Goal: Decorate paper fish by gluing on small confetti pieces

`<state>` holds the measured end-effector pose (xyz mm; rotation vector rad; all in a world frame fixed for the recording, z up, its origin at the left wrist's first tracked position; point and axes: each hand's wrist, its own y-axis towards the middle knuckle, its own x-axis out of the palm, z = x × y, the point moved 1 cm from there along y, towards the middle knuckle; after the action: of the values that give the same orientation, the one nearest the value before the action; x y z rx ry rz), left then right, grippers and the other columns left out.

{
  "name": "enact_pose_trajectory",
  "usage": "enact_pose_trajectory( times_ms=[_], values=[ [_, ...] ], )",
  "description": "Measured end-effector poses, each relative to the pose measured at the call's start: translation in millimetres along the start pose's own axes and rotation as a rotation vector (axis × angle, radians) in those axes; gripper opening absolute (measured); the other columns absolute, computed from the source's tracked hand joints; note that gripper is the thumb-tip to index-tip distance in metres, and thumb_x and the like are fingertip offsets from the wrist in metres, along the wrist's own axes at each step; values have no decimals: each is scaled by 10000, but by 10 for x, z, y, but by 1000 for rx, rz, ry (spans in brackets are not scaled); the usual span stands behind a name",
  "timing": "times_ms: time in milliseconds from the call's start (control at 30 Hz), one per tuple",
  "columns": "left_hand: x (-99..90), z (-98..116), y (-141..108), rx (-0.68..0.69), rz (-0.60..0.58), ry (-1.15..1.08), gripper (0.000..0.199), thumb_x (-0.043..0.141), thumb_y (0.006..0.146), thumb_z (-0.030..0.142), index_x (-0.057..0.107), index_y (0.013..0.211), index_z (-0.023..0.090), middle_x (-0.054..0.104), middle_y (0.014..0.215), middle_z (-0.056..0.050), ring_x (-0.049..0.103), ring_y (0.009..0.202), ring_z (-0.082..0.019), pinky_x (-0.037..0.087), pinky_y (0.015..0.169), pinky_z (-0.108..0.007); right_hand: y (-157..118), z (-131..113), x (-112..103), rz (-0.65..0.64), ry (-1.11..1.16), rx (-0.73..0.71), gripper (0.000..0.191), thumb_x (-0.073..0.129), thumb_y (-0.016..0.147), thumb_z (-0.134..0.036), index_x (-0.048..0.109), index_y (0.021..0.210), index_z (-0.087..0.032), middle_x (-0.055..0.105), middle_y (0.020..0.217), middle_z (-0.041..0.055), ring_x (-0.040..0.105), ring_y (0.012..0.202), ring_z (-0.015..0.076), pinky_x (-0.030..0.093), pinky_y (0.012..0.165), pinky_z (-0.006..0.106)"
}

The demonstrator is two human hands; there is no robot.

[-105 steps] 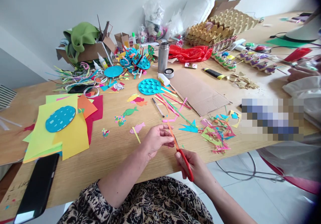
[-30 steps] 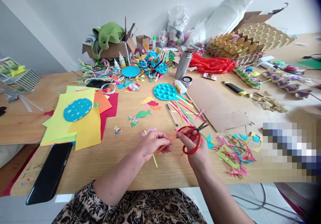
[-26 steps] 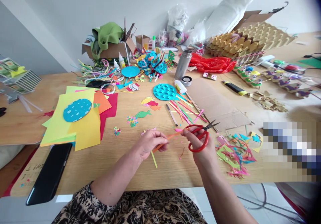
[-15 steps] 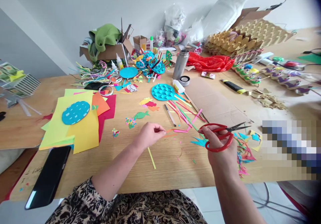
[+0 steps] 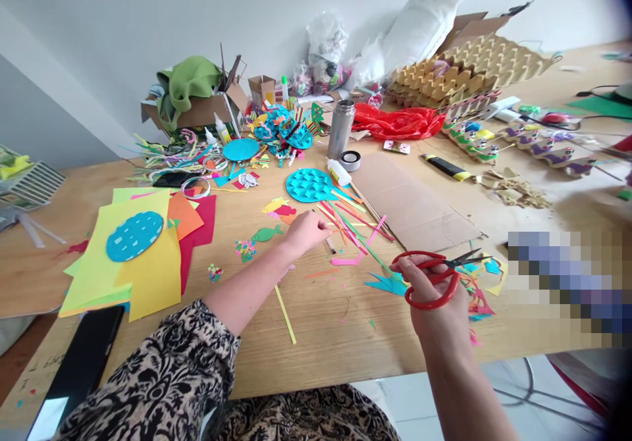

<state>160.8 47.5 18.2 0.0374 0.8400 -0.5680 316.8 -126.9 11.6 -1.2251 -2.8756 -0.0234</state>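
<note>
My right hand (image 5: 434, 296) holds red-handled scissors (image 5: 434, 280) above the table's right front, the blades parted and pointing right. My left hand (image 5: 309, 232) is pinched closed at the fingertips, with a thin orange paper strip (image 5: 336, 231) showing there. Just beyond it lie pink, red, yellow and green paper strips (image 5: 363, 237) and a pen (image 5: 330, 245) partly hidden by the fingers. A loose orange strip (image 5: 320, 274) and a yellow strip (image 5: 285, 314) rest nearer to me. Left of the hand is a green paper fish (image 5: 267, 233). Blue paper pieces (image 5: 388, 284) lie beside the scissors.
Coloured paper sheets (image 5: 155, 289) carry a blue oval (image 5: 135, 236) at left, near a phone (image 5: 81, 362). A blue textured disc (image 5: 309, 185), glue bottle (image 5: 338, 172), metal flask (image 5: 342, 128) and cardboard sheet (image 5: 409, 197) stand or lie beyond my hands. Egg trays (image 5: 498, 59) are back right.
My left hand has moved forward to the pile of strips, leaving one orange strip on the table. My right hand still holds the scissors in much the same place. The view has shifted slightly.
</note>
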Motion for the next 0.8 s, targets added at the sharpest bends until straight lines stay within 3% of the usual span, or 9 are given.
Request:
enact_pose_trajectory(
  times_ms=[200, 400, 567, 700, 800],
  values=[
    [54, 56, 402, -44, 16, 27, 83, 663, 730, 173, 732, 692, 146, 700, 691, -44, 610, 648, -156, 449, 627, -259, 0, 2, -30, -13, 8, 27, 190, 753, 712, -324, 654, 717, -162, 671, 725, 22, 617, 702, 151, 454, 641, 248],
    [116, 104, 476, -48, -19, 31, 188, 639, 814, 280, 725, 716, 144, 703, 719, -58, 602, 637, -140, 440, 601, -244, 34, 56, -66, -3, -33, 54, 187, 751, 701, -329, 660, 706, -166, 670, 724, 26, 619, 695, 163, 457, 638, 265],
    [-179, 90, 310, 30, -26, 129, 203, 662, 801, 336, 725, 706, 168, 711, 750, -55, 631, 728, -180, 447, 664, -271, 25, 75, -47, -11, -69, 61, 180, 748, 710, -336, 660, 711, -178, 671, 746, 20, 629, 713, 162, 463, 645, 262],
    [-501, -159, 12, 84, 20, 150, 168, 620, 822, 253, 747, 915, 193, 748, 901, -51, 667, 816, -179, 480, 739, -273, -11, 33, -20, -24, -180, 59, 199, 726, 746, -368, 658, 735, -180, 678, 778, 27, 637, 736, 166, 466, 647, 251],
    [-618, -392, -347, 90, 113, 75, 198, 592, 833, 199, 736, 967, 184, 753, 948, -50, 679, 810, -162, 506, 744, -258, -29, 1, -20, -68, -286, 15, 264, 705, 766, -437, 648, 754, -180, 689, 784, 45, 643, 728, 183, 465, 617, 257]
  ],
)
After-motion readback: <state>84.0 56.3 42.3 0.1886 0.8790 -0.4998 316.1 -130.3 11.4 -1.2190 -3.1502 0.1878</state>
